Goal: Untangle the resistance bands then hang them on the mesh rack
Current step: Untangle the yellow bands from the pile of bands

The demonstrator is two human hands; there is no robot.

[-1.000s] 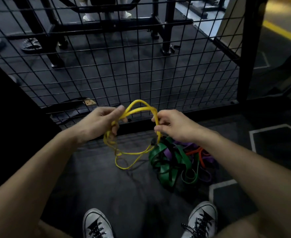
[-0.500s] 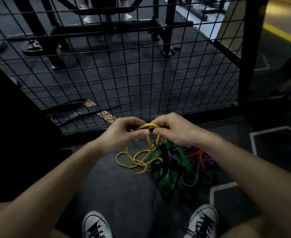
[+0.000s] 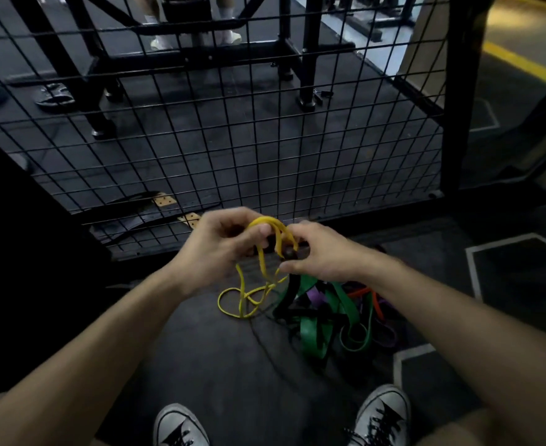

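Yellow band [image 3: 260, 252], no legible writing

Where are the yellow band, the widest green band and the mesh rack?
yellow band [image 3: 266, 222]: head view, on the arch between the hands.
green band [image 3: 310, 333]: head view, on its flat loop on the floor.
mesh rack [image 3: 254, 146]: head view, on a wire crossing mid-panel.

The mesh rack [image 3: 233, 130] is standing ahead of the person. Both hands are meeting just before its base, the left hand [image 3: 220, 249] beside the right hand [image 3: 319, 255], sharing a thin band [image 3: 262, 252]. Below and rightward, a tangle of bands [image 3: 329, 317] is lying on the floor [image 3: 220, 365], beyond two shoes [image 3: 381, 413].
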